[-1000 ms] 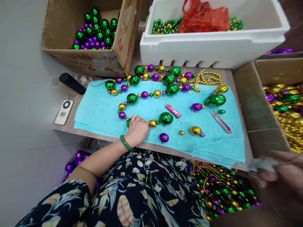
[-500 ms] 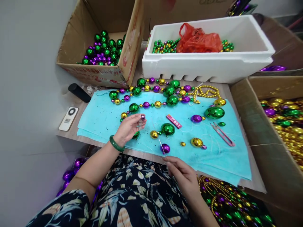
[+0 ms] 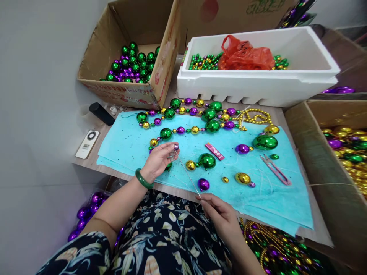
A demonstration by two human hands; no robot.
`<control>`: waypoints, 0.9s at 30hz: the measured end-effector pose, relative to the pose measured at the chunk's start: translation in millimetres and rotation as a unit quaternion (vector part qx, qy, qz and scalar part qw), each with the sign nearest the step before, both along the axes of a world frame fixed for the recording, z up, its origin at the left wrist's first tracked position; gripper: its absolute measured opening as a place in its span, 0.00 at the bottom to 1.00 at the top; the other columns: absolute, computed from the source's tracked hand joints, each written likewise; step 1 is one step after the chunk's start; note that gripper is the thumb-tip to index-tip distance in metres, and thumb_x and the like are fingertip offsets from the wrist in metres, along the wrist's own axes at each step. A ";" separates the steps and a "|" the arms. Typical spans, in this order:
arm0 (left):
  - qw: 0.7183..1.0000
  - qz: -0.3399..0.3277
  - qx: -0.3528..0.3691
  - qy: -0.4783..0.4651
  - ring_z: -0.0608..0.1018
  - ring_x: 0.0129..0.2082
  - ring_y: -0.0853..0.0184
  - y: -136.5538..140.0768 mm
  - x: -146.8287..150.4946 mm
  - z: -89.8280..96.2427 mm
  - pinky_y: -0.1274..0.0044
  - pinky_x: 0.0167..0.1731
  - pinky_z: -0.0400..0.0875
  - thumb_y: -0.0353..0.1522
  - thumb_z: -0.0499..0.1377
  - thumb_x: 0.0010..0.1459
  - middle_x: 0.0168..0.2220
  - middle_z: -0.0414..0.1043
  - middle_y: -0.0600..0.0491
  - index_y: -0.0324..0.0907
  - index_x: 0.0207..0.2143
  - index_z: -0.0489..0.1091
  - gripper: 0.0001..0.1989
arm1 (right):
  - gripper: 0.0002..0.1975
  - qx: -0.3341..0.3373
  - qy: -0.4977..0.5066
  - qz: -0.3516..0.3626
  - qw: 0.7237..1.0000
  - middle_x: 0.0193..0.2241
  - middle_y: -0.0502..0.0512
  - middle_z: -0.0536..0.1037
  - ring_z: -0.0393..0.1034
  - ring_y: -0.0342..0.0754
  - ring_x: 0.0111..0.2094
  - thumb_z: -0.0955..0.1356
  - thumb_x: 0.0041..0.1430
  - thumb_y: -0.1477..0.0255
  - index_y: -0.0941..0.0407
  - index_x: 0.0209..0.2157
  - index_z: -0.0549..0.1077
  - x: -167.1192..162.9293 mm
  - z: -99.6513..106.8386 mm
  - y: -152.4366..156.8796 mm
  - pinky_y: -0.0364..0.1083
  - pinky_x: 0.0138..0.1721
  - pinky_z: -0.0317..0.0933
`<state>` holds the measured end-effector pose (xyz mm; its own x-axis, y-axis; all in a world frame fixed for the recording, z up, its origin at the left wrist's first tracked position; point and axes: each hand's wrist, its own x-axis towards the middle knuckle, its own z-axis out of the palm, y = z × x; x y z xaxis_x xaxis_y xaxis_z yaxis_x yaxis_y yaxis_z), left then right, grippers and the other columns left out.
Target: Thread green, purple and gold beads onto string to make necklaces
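My left hand [image 3: 159,158] pinches a small purple bead [image 3: 176,147] between thumb and fingertips above the blue cloth [image 3: 120,147]. Down by the cloth's front edge, my right hand [image 3: 219,214] is closed on a long thin needle [image 3: 188,175], whose far tip reaches the bead. Whether the tip is inside the bead's hole I cannot tell. Under and behind my left hand runs a bead string [image 3: 195,130] of green, purple and gold balls. Loose on the cloth lie a large green bead [image 3: 207,160], a gold bead [image 3: 190,165] and a purple bead [image 3: 203,185].
Pink thread snips [image 3: 276,171] and a pink packet [image 3: 214,151] rest on the cloth. A cardboard box [image 3: 114,89] and a white foam box [image 3: 258,89] stand behind. At left are a phone [image 3: 87,144] and a black cylinder [image 3: 101,114]; another carton [image 3: 323,152] is at right.
The needle in my right hand has swung up so that its tip now meets the purple bead in my left hand. The whole view has shifted slightly.
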<state>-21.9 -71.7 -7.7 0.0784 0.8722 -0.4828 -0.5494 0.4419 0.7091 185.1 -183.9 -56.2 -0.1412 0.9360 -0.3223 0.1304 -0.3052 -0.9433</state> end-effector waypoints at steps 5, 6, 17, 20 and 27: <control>1.000 -0.006 0.009 0.001 0.76 0.31 0.70 0.5 -0.2 -0.5 0.76 0.36 0.68 0.30 0.64 0.50 0.30 0.74 0.50 0.36 0.35 0.75 0.09 | 0.15 -0.004 0.002 0.001 1.000 0.19 0.51 0.69 0.56 0.41 0.19 0.68 0.52 0.61 0.58 0.33 0.77 1.3 0.1 -0.4 0.41 0.21 0.51; 1.000 -0.002 0.010 -0.002 0.76 0.31 0.70 0.8 -0.5 -0.8 0.76 0.35 0.68 0.30 0.64 0.50 0.29 0.74 0.50 0.36 0.34 0.75 0.08 | 0.15 -0.003 0.003 -0.001 1.000 0.19 0.51 0.69 0.57 0.41 0.19 0.68 0.51 0.61 0.58 0.33 0.77 1.6 0.1 -0.4 0.41 0.21 0.52; 1.000 0.009 0.006 -0.024 0.76 0.30 0.71 0.5 -3.5 -3.6 0.77 0.34 0.69 0.30 0.63 0.52 0.29 0.74 0.50 0.35 0.35 0.75 0.08 | 0.15 0.014 -0.006 0.006 1.000 0.18 0.51 0.69 0.57 0.41 0.18 0.68 0.52 0.61 0.58 0.33 0.77 0.4 -0.7 1.3 0.41 0.20 0.53; 1.000 0.005 0.004 -0.025 0.76 0.30 0.71 0.8 -4.4 -3.8 0.77 0.34 0.69 0.30 0.62 0.53 0.29 0.74 0.50 0.35 0.35 0.75 0.08 | 0.15 0.018 -0.001 0.001 1.000 0.17 0.50 0.67 0.57 0.42 0.18 0.68 0.52 0.61 0.58 0.32 0.77 0.2 0.4 1.0 0.41 0.20 0.53; 1.000 0.006 0.001 -0.027 0.76 0.31 0.71 1.2 -4.7 -3.9 0.78 0.34 0.69 0.29 0.62 0.54 0.29 0.74 0.50 0.35 0.35 0.75 0.07 | 0.15 0.015 -0.010 0.008 1.000 0.16 0.49 0.66 0.57 0.42 0.19 0.67 0.53 0.61 0.58 0.32 0.77 0.1 3.3 1.3 0.41 0.20 0.52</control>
